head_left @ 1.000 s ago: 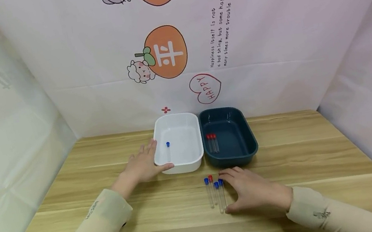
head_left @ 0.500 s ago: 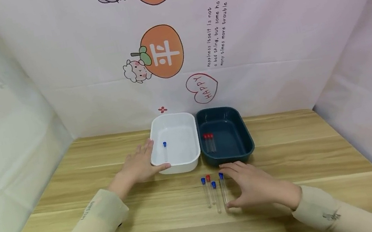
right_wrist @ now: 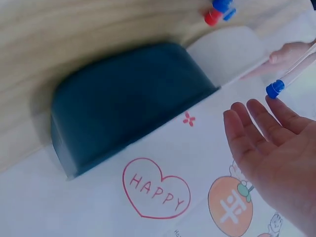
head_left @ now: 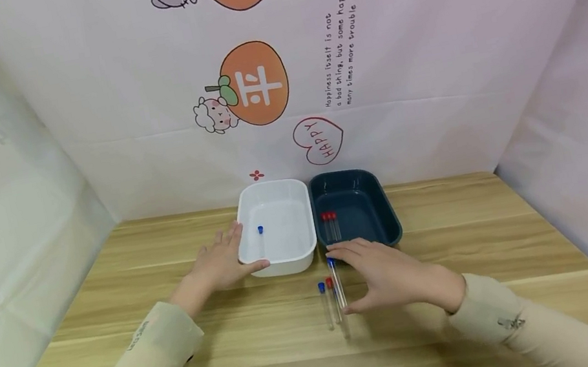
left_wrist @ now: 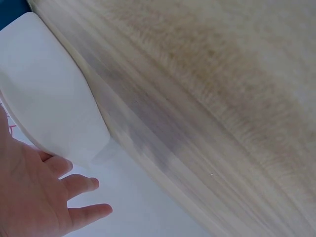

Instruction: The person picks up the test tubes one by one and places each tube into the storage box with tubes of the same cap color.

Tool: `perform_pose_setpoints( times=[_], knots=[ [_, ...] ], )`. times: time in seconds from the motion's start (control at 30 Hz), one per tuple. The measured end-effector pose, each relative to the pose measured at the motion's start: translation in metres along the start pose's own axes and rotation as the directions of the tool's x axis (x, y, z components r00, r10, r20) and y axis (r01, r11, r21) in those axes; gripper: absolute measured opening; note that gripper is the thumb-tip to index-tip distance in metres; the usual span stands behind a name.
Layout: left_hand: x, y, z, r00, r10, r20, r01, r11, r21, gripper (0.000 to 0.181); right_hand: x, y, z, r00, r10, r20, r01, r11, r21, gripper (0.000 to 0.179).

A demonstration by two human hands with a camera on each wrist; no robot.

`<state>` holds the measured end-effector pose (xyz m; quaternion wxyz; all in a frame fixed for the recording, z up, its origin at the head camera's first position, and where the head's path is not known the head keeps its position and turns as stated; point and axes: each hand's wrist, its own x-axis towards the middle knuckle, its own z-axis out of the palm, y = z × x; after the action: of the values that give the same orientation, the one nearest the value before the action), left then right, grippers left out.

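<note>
My right hand (head_left: 395, 274) pinches a clear test tube with a blue cap (head_left: 337, 281) between thumb and fingertips, raised off the table. In the right wrist view its blue cap (right_wrist: 275, 89) meets a fingertip. Below it lie a blue-capped test tube (head_left: 326, 308) and a red-capped test tube (head_left: 330, 283), with another blue-capped one mostly hidden behind the held tube. My left hand (head_left: 217, 266) rests on the left side of the white bin (head_left: 288, 237), fingers spread along the rim and thumb at its front. One blue-capped tube (head_left: 260, 231) lies inside that bin.
A dark teal bin (head_left: 364, 214) stands against the white bin's right side, holding red-capped tubes (head_left: 329, 216) in a row. Behind both bins hangs a printed white cloth (head_left: 410, 137); cloth also borders the wooden table (head_left: 243, 363) at the sides.
My right hand has drawn one blue-capped tube apart from the group, then lifted it up and to the left. My left hand has stayed on the white bin.
</note>
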<state>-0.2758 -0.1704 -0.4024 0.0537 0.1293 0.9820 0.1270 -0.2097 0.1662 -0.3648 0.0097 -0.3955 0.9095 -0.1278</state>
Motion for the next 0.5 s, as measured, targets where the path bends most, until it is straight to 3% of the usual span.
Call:
perform_pose_setpoints(
  times=[0.27,0.5],
  knots=[
    [0.0,-0.002,0.0,1.0,0.004,-0.003,-0.004,1.0,-0.005,0.115,0.019,0.011,-0.009,1.0,-0.018,-0.014,0.019,0.997,0.08,0.094],
    [-0.001,-0.002,-0.001,1.0,0.009,0.0,-0.009,1.0,-0.005,0.116,0.037,0.017,-0.012,1.0,0.009,-0.027,-0.006,0.996,0.093,0.094]
  ],
)
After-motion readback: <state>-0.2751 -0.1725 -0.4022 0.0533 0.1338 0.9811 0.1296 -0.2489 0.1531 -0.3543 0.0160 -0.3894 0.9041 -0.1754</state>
